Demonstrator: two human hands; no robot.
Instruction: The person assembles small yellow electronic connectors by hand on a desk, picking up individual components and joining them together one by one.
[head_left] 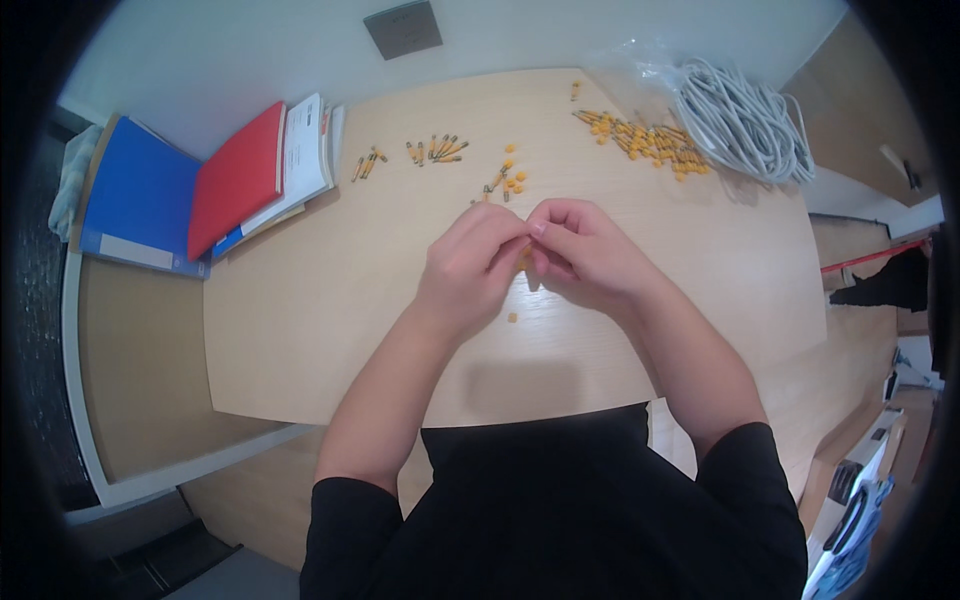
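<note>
My left hand [478,262] and my right hand [585,250] meet fingertip to fingertip over the middle of a light wooden table [330,320]. Between the fingers a small yellow-orange piece [523,262] shows, mostly hidden; which hand grips it I cannot tell. One small orange cap [512,318] lies on the table just below my hands. Beyond my hands lie loose orange caps and small metal pins [508,180], and several more pins [437,150] further left.
A larger pile of orange-tipped pins [650,140] lies at the back right beside a coil of grey cable [745,120] and a clear plastic bag. A red folder [238,180], blue binder [140,195] and white booklets sit at the left.
</note>
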